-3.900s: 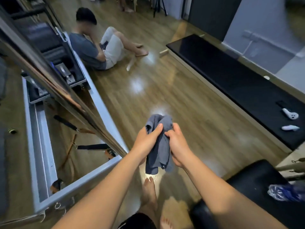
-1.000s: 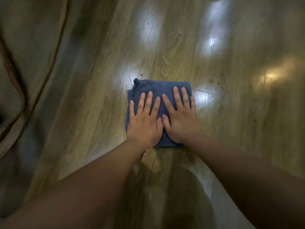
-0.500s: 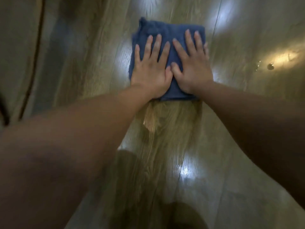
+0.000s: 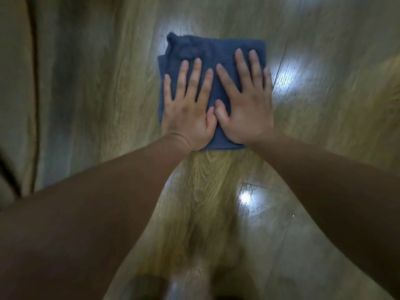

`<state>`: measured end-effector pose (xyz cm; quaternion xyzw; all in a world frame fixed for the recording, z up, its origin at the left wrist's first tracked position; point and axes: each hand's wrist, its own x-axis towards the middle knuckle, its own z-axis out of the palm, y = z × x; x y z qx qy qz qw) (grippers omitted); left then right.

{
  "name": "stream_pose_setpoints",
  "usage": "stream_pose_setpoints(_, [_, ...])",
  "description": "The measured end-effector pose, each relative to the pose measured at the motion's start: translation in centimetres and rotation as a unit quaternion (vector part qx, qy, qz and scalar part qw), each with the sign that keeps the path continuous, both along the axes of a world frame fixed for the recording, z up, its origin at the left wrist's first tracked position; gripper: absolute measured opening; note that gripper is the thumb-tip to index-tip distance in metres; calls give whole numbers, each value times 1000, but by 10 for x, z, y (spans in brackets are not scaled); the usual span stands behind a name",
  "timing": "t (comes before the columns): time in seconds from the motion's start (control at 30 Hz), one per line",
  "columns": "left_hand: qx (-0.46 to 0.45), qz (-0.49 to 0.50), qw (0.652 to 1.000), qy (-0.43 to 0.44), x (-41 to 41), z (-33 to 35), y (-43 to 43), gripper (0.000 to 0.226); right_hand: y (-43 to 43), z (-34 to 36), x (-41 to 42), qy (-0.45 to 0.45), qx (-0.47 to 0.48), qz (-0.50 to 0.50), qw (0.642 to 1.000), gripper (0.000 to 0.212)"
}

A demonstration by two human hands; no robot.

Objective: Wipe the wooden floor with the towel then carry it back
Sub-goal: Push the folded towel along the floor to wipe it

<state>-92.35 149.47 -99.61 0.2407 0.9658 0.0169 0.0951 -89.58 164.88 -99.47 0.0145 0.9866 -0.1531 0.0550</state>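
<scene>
Dark blue towel (image 4: 213, 50), tan-brown wood-grain floor (image 4: 216, 191) with glossy white glare patches

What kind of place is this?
Indoors, probably a room with a glossy wood-plank floor: plank seams and bright reflections of lights show on it. The left hand and right hand press a folded blue towel flat on it. The blurred left side tells nothing more.

Middle of towel (image 4: 212, 50) hidden beneath left hand (image 4: 188, 113) and right hand (image 4: 246, 109). Area left of left hand: motion-blurred, unidentifiable. Both forearms (image 4: 108, 202) cropped.
</scene>
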Motion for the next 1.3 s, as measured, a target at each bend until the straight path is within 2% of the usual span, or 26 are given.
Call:
stream_pose_setpoints(0.17, [9, -5, 1000, -2, -1, 0, 0, 67, 0, -2, -3, -4, -7, -3, 1000, 67])
stream_pose_setpoints(0.37, [-24, -15, 1000, 6, -1, 0, 0, 69, -2, -2, 1, -2, 27, -8, 1000, 68])
stream_pose_setpoints(0.5, [-21, -38, 999, 13, 10, -3, -8, 69, -13, -2, 29, -12, 12, -58, 998, 68])
stream_pose_setpoints(0.63, [-10, -59, 998, -12, 107, 4, -42, 69, -55, 5, 133, -25, -9, -82, 996, 68])
stream_pose_setpoints(0.8, [27, -113, 991, -67, 280, 14, -122, 67, -143, 12, 323, -22, -21, -141, 990, 71])
stream_pose_setpoints(0.9, [4, -145, 986, -81, 331, 10, -140, 69, -161, 2, 387, -44, -4, -134, 990, 78])
stream_pose_setpoints(1.1, [9, -108, 992, -66, 301, 5, -92, 72, -103, -3, 339, -17, -8, -69, 997, 70])
stream_pose_setpoints(1.2, [25, -123, 991, -40, 240, 2, -47, 72, -58, 0, 280, -13, -14, -86, 996, 67])
stream_pose_setpoints(1.3, [29, -117, 993, -7, 155, -1, 14, 74, -1, 2, 193, -34, 37, -108, 993, 70])
